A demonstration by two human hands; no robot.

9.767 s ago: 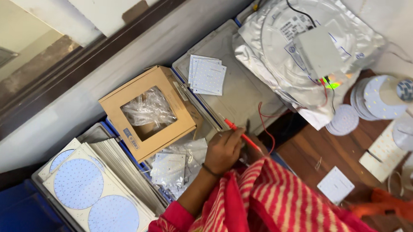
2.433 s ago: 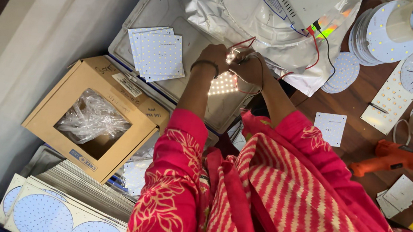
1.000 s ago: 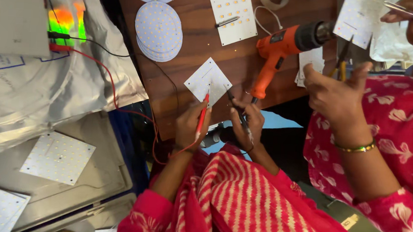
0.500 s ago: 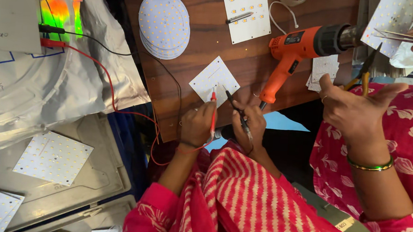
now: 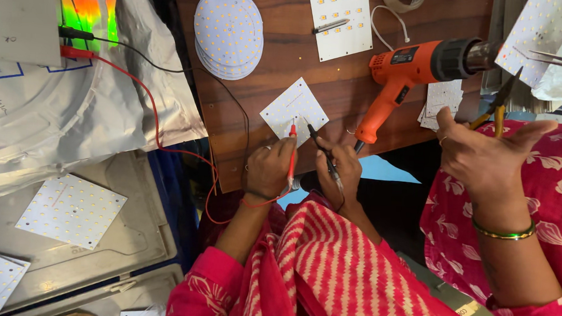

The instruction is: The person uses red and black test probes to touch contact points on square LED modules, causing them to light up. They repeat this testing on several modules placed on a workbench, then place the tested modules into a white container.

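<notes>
My left hand point(image 5: 269, 170) grips a red test probe point(image 5: 291, 151) and my right hand point(image 5: 343, 169) grips a black test probe point(image 5: 323, 155). Both probe tips rest on a small white square LED board point(image 5: 294, 107) lying cornerwise on the brown wooden table point(image 5: 279, 68). The board's LEDs are not lit. A red wire point(image 5: 152, 116) and a black wire point(image 5: 189, 66) trail left from the probes to a grey box point(image 5: 25, 16) with a coloured glow beside it.
An orange heat gun point(image 5: 414, 67) lies right of the board. A stack of round LED boards point(image 5: 229, 30) and a rectangular one point(image 5: 339, 17) sit farther back. Square LED boards point(image 5: 71, 210) lie on a metal tray at left. A co-worker's hand point(image 5: 486, 156) with pliers is at right.
My view has swung from the metal tray, where a board was lit, to the wooden table. Both probes now sit on the small square board; the co-worker's hand has shifted slightly.
</notes>
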